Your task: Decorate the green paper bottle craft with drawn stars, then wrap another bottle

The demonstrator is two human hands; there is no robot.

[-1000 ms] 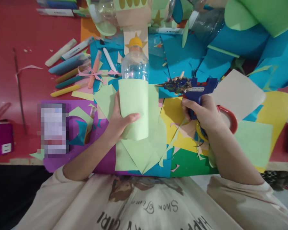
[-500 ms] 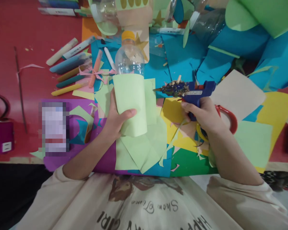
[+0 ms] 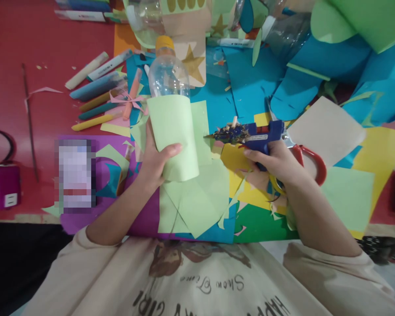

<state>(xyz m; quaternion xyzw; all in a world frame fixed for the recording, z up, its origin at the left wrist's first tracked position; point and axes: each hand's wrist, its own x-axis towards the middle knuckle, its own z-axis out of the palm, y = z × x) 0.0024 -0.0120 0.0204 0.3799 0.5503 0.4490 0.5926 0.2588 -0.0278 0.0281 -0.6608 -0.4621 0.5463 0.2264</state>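
My left hand [image 3: 156, 159] is wrapped round a clear plastic bottle [image 3: 167, 79] with a yellow cap; light green paper [image 3: 174, 131] covers the bottle's lower part. The bottle tilts away to the upper left. My right hand [image 3: 276, 160] grips a blue glue gun [image 3: 253, 133], its crusted nozzle pointing left at the loose edge of the green paper, a short way off it. Red-handled scissors [image 3: 311, 158] lie under my right hand.
Sheets and scraps of blue, green, yellow, purple and beige paper cover the red table [image 3: 36, 39]. Several markers and glue sticks [image 3: 98, 94] lie at the upper left. A purple box [image 3: 1, 186] sits at the left edge. More bottles and paper stand at the back.
The bottle has tilted and shifted left and away. The glue gun has moved left and down, closer to the paper's edge.
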